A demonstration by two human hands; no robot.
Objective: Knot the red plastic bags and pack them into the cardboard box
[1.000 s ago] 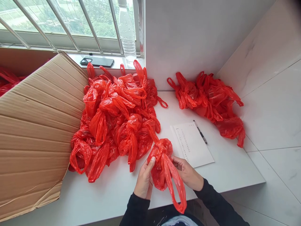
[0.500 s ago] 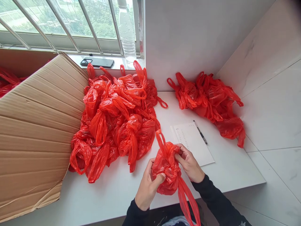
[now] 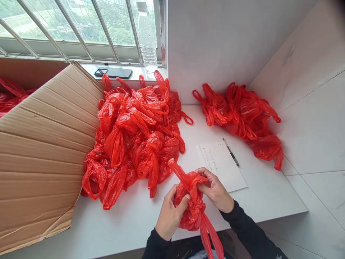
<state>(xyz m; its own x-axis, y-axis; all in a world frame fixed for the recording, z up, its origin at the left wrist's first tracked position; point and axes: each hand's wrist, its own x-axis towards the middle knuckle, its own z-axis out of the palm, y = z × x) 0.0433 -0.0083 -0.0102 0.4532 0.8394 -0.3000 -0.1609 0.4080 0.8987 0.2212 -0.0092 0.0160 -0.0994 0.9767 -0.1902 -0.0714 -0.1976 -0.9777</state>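
A knotted red plastic bag [image 3: 191,201] is held between my two hands over the front edge of the white table. My left hand [image 3: 172,212] grips its left side, thumb pressed on the front near the knot. My right hand [image 3: 214,189] pinches the bag's upper right side. One handle loop sticks up to the upper left and the other hangs down past the table edge. What the bag contains is hidden. Close behind lies a big heap of similar tied red bags [image 3: 134,133].
A second group of red bags [image 3: 239,111] lies by the right wall. A printed paper [image 3: 223,165] and a pen [image 3: 231,153] are on the table [image 3: 113,230]. At left stands a cardboard box [image 3: 48,151] with more red bags inside. A phone [image 3: 115,73] and plastic bottle [image 3: 147,43] rest on the windowsill.
The bag has dropped slightly and turned in my hands. Its upper handle now leans further left, and my right fingers sit nearer the knot.
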